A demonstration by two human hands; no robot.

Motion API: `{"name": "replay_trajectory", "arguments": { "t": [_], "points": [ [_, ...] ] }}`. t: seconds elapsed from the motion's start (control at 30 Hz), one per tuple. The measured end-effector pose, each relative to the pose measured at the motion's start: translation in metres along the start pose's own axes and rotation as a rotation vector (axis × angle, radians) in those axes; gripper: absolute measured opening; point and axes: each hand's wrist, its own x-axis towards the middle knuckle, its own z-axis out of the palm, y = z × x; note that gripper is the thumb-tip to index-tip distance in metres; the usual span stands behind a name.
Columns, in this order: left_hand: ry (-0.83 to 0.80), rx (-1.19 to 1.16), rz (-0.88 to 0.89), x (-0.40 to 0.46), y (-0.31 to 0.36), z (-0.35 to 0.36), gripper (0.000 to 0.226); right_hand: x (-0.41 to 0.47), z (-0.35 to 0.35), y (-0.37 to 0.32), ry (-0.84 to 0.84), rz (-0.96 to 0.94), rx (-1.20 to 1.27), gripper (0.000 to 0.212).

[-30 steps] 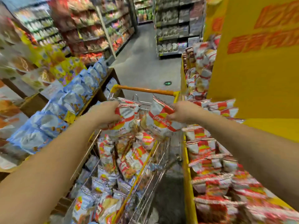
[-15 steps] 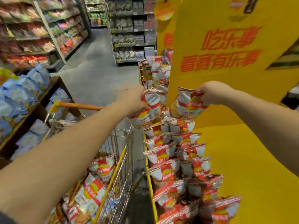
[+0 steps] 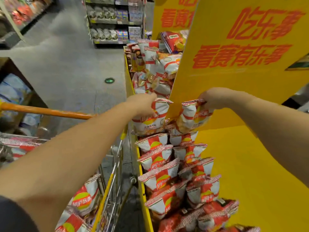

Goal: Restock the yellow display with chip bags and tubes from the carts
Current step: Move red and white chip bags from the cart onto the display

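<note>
My left hand [image 3: 142, 104] grips the top of a red-and-white chip bag [image 3: 150, 121] held upright over the front edge of the yellow display [image 3: 250, 164]. My right hand [image 3: 212, 99] pinches the top seam of a second red-and-white chip bag [image 3: 192, 118] beside it, against the yellow sign panel [image 3: 234, 77]. Both bags hang at the far end of a row of matching bags [image 3: 158, 178] standing in the display. The cart [image 3: 107, 190] sits below my left arm with more chip bags [image 3: 83, 200] in it.
The cart's orange handle [image 3: 45, 111] lies at left. A wooden stand with blue bags [image 3: 11, 91] is at far left. More chip bags [image 3: 155, 64] fill the display further along. Grey aisle floor [image 3: 66, 64] and store shelves [image 3: 113, 19] lie beyond.
Both hands carried their bags from above the cart rightward to the yellow display, then lowered them toward the far end of the row. My view swung right.
</note>
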Motion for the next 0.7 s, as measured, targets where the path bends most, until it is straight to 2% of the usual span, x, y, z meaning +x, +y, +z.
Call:
{"name": "replay_trajectory", "arguments": {
  "t": [0.23,0.43,0.53,0.7],
  "points": [
    [-0.089,-0.011,0.052,0.022,-0.016,-0.011,0.057,0.027,-0.004,-0.006,-0.007,-0.051,-0.07,0.024],
    [0.013,0.027,-0.014,0.032,-0.019,0.011,0.064,0.047,0.004,-0.011,0.1,-0.062,-0.009,0.015],
    [0.039,0.029,-0.059,0.037,-0.019,0.015,0.069,0.053,0.009,-0.011,0.159,-0.096,-0.008,0.023],
    [0.041,0.006,-0.047,0.043,-0.011,0.023,0.056,0.054,0.03,-0.014,0.152,-0.111,-0.046,0.031]
  ]
}}
